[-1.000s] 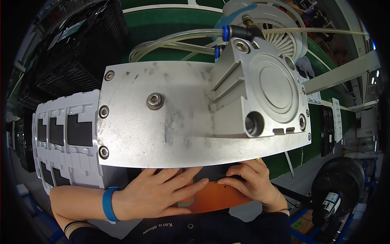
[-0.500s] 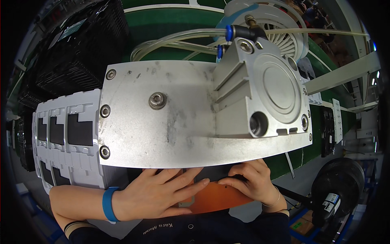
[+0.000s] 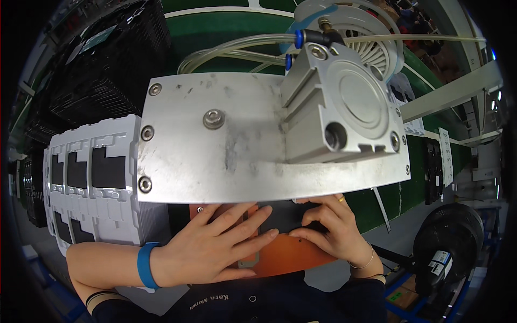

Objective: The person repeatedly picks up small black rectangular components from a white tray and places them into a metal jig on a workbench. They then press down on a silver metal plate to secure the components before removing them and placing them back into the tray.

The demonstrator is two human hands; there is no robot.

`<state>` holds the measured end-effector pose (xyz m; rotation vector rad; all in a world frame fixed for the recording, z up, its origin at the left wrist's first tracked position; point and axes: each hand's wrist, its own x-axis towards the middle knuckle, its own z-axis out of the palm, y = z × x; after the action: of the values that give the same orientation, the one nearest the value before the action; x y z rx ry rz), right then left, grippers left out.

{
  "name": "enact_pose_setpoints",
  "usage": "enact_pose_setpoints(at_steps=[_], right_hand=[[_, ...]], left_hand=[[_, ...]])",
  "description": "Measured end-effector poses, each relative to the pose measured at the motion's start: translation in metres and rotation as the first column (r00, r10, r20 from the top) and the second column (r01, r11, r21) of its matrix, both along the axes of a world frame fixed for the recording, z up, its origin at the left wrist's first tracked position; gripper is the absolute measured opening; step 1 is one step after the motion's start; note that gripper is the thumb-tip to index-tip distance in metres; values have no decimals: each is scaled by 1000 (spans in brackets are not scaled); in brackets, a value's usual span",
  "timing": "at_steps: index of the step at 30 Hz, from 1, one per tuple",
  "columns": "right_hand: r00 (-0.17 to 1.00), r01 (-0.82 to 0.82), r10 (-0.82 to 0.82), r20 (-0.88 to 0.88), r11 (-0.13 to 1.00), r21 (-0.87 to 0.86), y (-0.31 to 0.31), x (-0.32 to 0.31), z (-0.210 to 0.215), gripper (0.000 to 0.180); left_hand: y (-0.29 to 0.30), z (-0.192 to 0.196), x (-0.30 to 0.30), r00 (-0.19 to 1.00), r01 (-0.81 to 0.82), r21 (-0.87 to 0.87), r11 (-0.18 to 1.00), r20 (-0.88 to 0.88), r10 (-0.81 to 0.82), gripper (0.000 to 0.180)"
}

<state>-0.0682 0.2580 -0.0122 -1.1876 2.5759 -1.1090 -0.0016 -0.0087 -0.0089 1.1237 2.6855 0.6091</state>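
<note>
Head view. Surface: an orange fixture plate [image 3: 293,258] at the lower middle, partly covered from above by a large grey metal plate [image 3: 242,145] with bolts along its left edge and one near its centre. Bolted to that plate's right half, a silver pneumatic cylinder [image 3: 344,102] with a round end cap; clear air tubes [image 3: 231,48] loop off its blue fittings toward the upper left. Room: green floor [image 3: 215,27] with white lines beyond; black crates [image 3: 102,59] stacked at upper left; a stack of white trays [image 3: 89,177] with dark recesses at left; a black fan [image 3: 447,242] at lower right.

Item in hand: a flat black part [image 3: 283,215] lying on the orange plate, just under the metal plate's lower edge. Long axis runs left to right; which end leads cannot be told.

Left hand [image 3: 215,245], blue wristband: palm down, fingers spread and flat, pressing on the part and the orange plate. Right hand [image 3: 331,229], ring and thin bracelet: fingers curled together, tips pressing the part's right portion.
</note>
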Motion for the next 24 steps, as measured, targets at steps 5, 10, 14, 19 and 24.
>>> enact_pose_setpoints(at_steps=[5, 10, 14, 19, 24], right_hand=[[997, -76, 75, 30, 996, 40, -3, -8, 12, 29], [987, 33, -26, 160, 999, -39, 3, -2, 18, 31], [794, 271, -22, 607, 907, -322, 7, 11, 11, 31], [739, 237, 126, 662, 871, -431, -31, 33, 21, 33], [794, 173, 177, 582, 852, -494, -45, 41, 30, 38]], left_hand=[[-1, -3, -1, 994, 11, 24, 1000, -106, -8, 64], [2, 9, 0, 989, 27, 221, 975, -145, 5, 60], [1, 21, 1, 970, -241, 467, 851, 91, 225, 47], [0, 13, 18, 745, -599, 571, 561, 654, 131, 22], [-63, 42, 72, 667, -741, 549, 387, 667, 332, 18]])
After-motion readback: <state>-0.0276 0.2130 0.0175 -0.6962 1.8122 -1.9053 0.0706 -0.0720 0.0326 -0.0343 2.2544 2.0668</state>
